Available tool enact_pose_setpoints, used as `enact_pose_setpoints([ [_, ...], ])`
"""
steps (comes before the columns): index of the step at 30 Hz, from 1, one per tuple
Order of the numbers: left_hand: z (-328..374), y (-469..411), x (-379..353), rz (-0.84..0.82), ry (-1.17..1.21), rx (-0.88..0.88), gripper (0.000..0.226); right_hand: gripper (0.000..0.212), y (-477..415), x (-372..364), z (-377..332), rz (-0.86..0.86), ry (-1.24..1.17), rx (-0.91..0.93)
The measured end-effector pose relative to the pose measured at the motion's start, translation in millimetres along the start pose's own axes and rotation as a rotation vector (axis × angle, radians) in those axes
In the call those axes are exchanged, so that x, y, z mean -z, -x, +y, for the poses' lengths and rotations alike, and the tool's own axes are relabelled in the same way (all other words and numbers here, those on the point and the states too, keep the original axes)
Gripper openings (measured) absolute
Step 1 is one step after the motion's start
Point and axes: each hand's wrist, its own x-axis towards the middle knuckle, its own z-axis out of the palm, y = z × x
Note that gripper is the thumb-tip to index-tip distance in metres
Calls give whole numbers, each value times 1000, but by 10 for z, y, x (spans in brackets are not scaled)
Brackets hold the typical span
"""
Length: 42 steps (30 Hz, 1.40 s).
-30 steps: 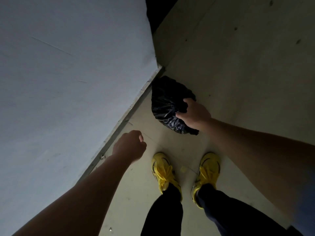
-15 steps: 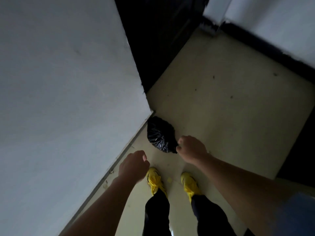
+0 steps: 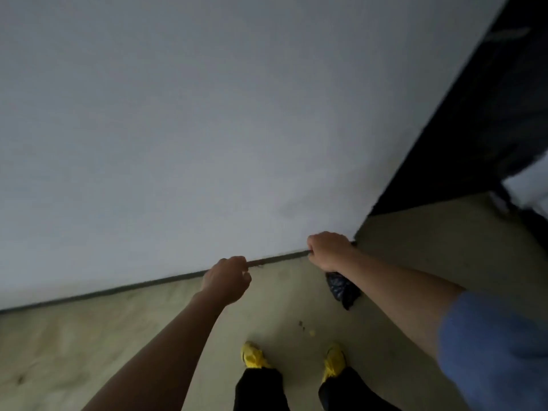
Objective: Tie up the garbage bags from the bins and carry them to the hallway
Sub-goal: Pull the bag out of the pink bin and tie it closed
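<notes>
Head view: a person stands over a black garbage bag (image 3: 341, 290) at the foot of a white wall (image 3: 207, 129).

Nearest the camera are yellow shoes (image 3: 252, 355) and black trousers (image 3: 258, 390) on a pale floor (image 3: 89, 336), with a blue sleeve (image 3: 489, 351) on the right arm. Both bare forearms reach forward. The left hand (image 3: 226, 280) is clenched in a loose fist and grasps nothing visible. The right hand (image 3: 329, 250) is curled near the wall's corner; whether it grips the bag cannot be told, since the forearm covers the bag's top. The bag sits low, just beneath that wrist, by the wall's dark base strip (image 3: 118, 290). Beyond the corner lies a dark opening (image 3: 489, 129).
</notes>
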Motion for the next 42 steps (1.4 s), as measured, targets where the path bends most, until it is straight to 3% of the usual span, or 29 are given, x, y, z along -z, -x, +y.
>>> enact_pose_setpoints([
  [6, -1697, 936, 541, 193, 152, 275, 21, 26, -150, 521, -1896, 63, 279, 290],
  [11, -3301, 1854, 640, 294, 247, 496, 20, 29, -87, 367, -3896, 81, 416, 520],
  [19, -5347, 3451, 619, 311, 368, 849, 21, 32, 464, -368, -6818, 3, 580, 850],
  [34, -8513, 5293, 556, 402, 608, 1394, 25, 31, 918, -1870, -11516, -107, 900, 1315],
  [40, -9286, 6269, 477, 465, 730, 1634, 26, 31, 1698, -2443, -13092, -128, 953, 1556],
  [42, -9601, 6731, 202, 481, 781, 1749, 26, 32, 2130, -2962, -13704, -162, 999, 1645],
])
